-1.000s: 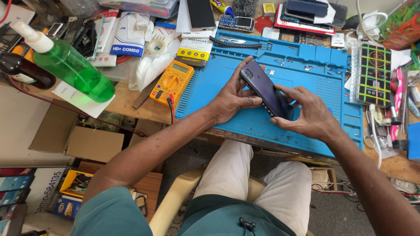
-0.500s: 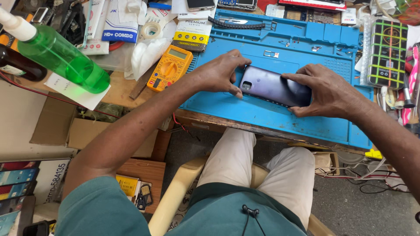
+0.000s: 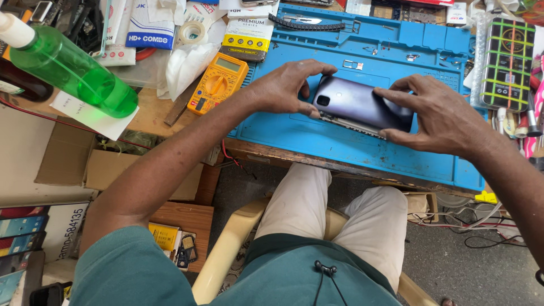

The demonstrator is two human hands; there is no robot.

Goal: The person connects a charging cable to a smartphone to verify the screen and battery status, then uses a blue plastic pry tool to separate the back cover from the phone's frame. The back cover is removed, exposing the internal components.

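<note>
Light: bright, even daylight, soft from above.
Shadows: faint under both hands on the blue mat (image 3: 340, 141); darker under the worktop (image 3: 153, 116).
Glare: soft sheen on phone back (image 3: 362, 105) and green bottle (image 3: 73, 73).
Focus: centre sharp, no motion blur.
Edges: mild wide-angle stretch at corners.

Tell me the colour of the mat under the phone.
The work mat is bright blue, seen in the head view, with the greyish-purple phone held over it by both hands.

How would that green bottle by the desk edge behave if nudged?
The green bottle lies on its side and looks round, so it would likely roll. It looks mostly full of liquid, so probably heavy for its size. Smooth clear plastic, perhaps slippery.
</note>
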